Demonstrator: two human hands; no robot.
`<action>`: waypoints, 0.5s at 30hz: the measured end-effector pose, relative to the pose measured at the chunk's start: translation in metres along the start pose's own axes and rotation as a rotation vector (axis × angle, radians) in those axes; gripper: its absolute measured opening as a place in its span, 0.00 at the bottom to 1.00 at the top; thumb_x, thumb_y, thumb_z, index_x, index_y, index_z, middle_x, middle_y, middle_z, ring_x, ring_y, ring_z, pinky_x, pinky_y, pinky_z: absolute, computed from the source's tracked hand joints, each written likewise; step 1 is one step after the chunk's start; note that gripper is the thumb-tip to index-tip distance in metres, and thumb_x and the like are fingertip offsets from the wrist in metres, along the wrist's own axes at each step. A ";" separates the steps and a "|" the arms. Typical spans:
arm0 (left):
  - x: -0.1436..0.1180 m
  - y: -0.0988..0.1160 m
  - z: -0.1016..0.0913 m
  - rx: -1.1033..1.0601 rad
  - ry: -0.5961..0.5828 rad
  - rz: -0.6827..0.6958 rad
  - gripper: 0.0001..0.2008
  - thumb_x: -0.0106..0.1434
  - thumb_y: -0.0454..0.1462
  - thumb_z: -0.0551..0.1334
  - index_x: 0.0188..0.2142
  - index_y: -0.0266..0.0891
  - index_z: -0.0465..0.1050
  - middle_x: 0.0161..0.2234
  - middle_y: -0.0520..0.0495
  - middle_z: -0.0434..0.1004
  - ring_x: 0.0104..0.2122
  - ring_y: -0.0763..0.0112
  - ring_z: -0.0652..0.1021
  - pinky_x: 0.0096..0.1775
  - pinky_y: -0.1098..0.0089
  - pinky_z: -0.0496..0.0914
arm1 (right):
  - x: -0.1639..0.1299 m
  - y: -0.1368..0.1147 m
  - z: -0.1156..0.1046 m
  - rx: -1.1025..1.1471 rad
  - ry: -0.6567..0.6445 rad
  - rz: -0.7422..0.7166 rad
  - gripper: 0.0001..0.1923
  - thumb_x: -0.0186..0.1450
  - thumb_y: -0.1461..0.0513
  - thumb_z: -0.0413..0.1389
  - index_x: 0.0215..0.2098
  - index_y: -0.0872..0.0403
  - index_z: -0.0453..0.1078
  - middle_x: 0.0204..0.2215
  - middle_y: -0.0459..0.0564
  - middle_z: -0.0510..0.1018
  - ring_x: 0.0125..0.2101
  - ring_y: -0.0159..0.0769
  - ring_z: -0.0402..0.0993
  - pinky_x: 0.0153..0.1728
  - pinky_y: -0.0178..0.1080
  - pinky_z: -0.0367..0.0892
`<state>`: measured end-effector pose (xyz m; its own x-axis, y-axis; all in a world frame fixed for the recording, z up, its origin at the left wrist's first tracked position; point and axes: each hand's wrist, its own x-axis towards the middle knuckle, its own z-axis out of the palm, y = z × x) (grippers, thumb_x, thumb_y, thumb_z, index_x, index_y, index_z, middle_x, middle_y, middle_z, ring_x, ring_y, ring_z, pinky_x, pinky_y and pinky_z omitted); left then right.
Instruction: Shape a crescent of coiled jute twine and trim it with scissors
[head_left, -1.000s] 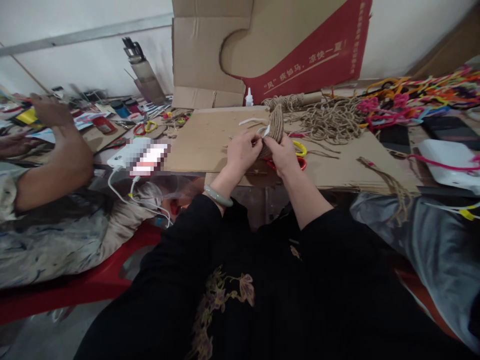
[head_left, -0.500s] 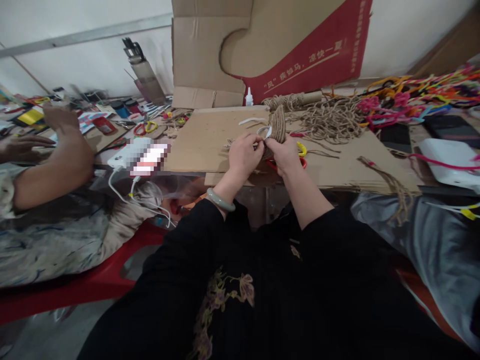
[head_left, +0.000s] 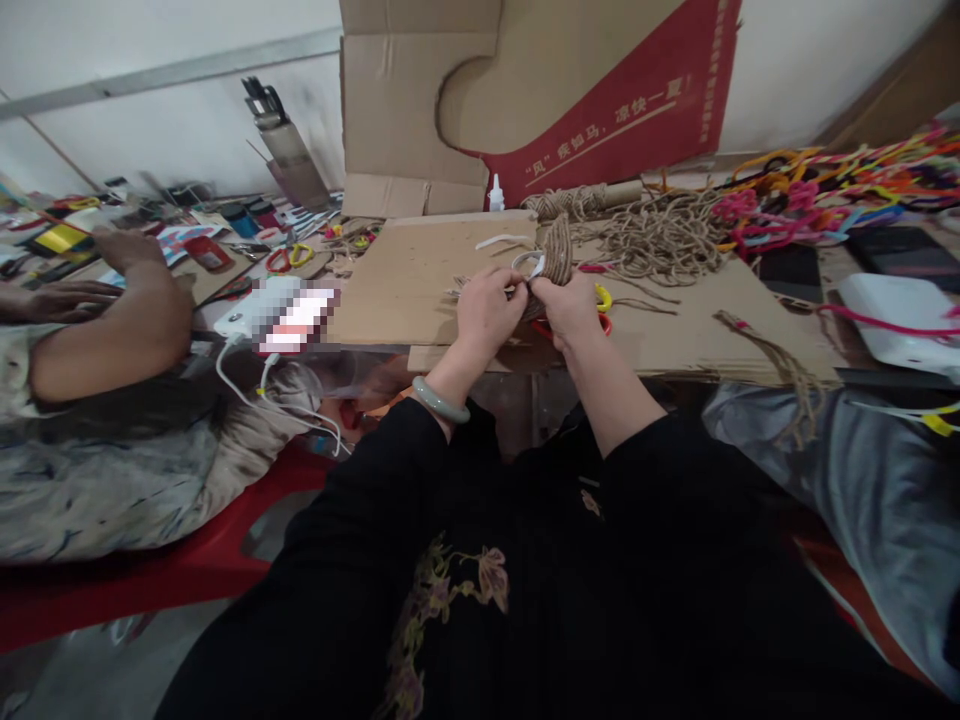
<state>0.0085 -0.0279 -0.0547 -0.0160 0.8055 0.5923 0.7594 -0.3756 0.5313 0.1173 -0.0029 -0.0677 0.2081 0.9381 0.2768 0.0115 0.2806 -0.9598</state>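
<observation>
Between my two hands, above the cardboard sheet, is a piece of brown jute twine point(head_left: 556, 250) laid in close, curved rows. My right hand point(head_left: 571, 310) is closed around its lower end, with the thumb pressed on top. Thumb and fingers of my left hand point(head_left: 486, 308) are pinched together right beside my right thumb. What they pinch is too small to make out. A white strip point(head_left: 537, 266) shows at the twine piece's left side, just above my fingertips. Scissors with red and yellow handles point(head_left: 603, 297) lie partly hidden behind my right hand.
A tangled heap of jute twine point(head_left: 660, 240) and colourful cords point(head_left: 802, 205) lie at the back right. A white glue bottle point(head_left: 496, 193) stands before upright cardboard point(head_left: 416, 110). At left are a phone point(head_left: 300, 320), a water bottle point(head_left: 289, 150) and a co-worker's arm point(head_left: 112, 345).
My hands keep the same grip at the twine piece, with hardly any movement. At the left, the co-worker's forearm and hand have shifted slightly.
</observation>
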 end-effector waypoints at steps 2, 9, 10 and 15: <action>0.000 0.000 0.000 0.000 -0.002 -0.012 0.06 0.59 0.33 0.59 0.29 0.42 0.74 0.34 0.47 0.78 0.37 0.66 0.75 0.42 0.65 0.67 | 0.000 0.000 0.000 0.006 -0.005 0.003 0.05 0.47 0.62 0.53 0.24 0.52 0.65 0.19 0.40 0.66 0.21 0.28 0.61 0.24 0.35 0.64; 0.001 0.001 -0.002 0.002 -0.005 -0.035 0.06 0.59 0.33 0.59 0.29 0.41 0.75 0.33 0.46 0.78 0.36 0.66 0.76 0.41 0.65 0.68 | 0.000 0.000 0.001 0.028 -0.017 0.014 0.05 0.47 0.63 0.54 0.25 0.53 0.65 0.20 0.41 0.66 0.22 0.29 0.62 0.26 0.36 0.65; 0.001 0.002 -0.002 -0.002 -0.006 -0.043 0.06 0.59 0.33 0.59 0.29 0.41 0.74 0.33 0.46 0.78 0.36 0.66 0.76 0.41 0.65 0.68 | 0.000 0.000 0.001 0.032 -0.021 0.013 0.05 0.47 0.62 0.54 0.25 0.53 0.65 0.20 0.41 0.66 0.21 0.29 0.61 0.25 0.36 0.64; 0.001 0.004 -0.004 -0.021 -0.020 -0.070 0.06 0.58 0.33 0.58 0.28 0.40 0.74 0.32 0.46 0.78 0.35 0.67 0.76 0.40 0.66 0.67 | 0.000 0.000 0.000 0.019 -0.040 -0.010 0.06 0.48 0.61 0.53 0.26 0.53 0.65 0.20 0.40 0.66 0.22 0.29 0.61 0.25 0.36 0.64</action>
<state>0.0087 -0.0305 -0.0495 -0.0554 0.8391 0.5411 0.7432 -0.3273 0.5836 0.1172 -0.0030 -0.0683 0.1689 0.9425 0.2884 -0.0054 0.2935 -0.9560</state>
